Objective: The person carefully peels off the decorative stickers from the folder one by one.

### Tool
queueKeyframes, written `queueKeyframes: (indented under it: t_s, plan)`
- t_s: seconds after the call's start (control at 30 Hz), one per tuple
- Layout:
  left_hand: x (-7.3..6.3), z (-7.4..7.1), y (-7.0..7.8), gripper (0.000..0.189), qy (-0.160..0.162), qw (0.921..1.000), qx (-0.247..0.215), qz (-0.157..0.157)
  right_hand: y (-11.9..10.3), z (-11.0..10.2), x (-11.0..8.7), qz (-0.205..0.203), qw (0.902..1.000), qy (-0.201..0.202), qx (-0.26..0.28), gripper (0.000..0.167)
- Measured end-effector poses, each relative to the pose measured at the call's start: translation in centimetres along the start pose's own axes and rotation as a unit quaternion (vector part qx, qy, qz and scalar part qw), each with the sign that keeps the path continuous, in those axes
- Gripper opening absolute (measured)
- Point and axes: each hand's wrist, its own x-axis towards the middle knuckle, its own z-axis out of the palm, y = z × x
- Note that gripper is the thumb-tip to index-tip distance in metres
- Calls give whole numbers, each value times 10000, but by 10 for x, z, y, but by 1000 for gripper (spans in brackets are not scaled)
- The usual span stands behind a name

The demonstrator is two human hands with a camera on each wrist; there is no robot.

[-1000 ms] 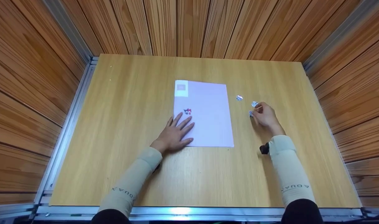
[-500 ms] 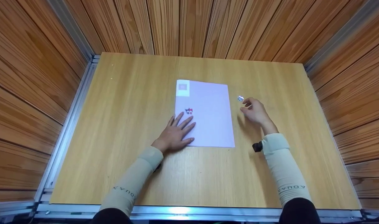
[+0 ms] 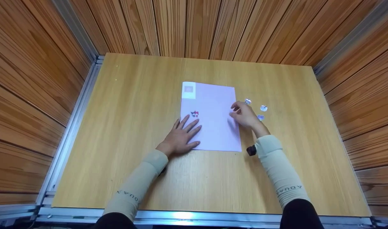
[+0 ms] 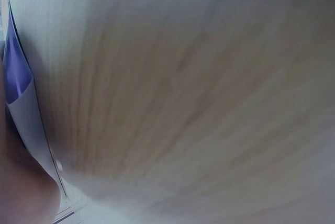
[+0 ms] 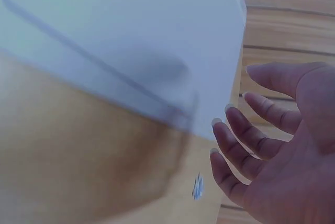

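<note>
A pale lilac folder-like sheet point(image 3: 213, 130) lies on the table, with a white label point(image 3: 188, 91) at its top left corner. Below that label is a small dark-and-red cartoon sticker point(image 3: 194, 114). My left hand point(image 3: 178, 140) rests on the sheet's lower left part, fingers spread just under the sticker. Over the right edge of the sheet hovers my right hand point(image 3: 243, 116); the right wrist view shows its thumb apart from loosely bent fingers point(image 5: 238, 150), with nothing between them. Right of the sheet lie shiny sticker-like pieces point(image 3: 264, 108), one point(image 3: 248, 101) close behind the right hand.
The wooden table point(image 3: 143, 105) has a metal rail point(image 3: 187, 215) along its front edge. Wood-panelled walls point(image 3: 200, 28) stand behind it and at both sides. In the left wrist view, the sheet's edge point(image 4: 36, 124) appears slightly raised, with purple inside.
My right hand has moved left from the shiny pieces to above the sheet's right edge. The left hand stays in place on the sheet.
</note>
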Motion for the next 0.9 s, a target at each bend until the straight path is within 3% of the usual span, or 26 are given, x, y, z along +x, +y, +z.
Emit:
queueKeyframes:
  t_s: [0.3,0.5,0.9]
  plan:
    - [0,0,-1,73,-100,9999,13,-95,-24,33,14,-422,9986,-275,-155,34]
    - [1,-1,1,74,-228,9995,121,-158,-36,53,22,-343,9980,-461,-254,35]
    - [-1,-6,3,72,-199,9997,120,-105,-58,83,37,-545,9961,-388,-578,37]
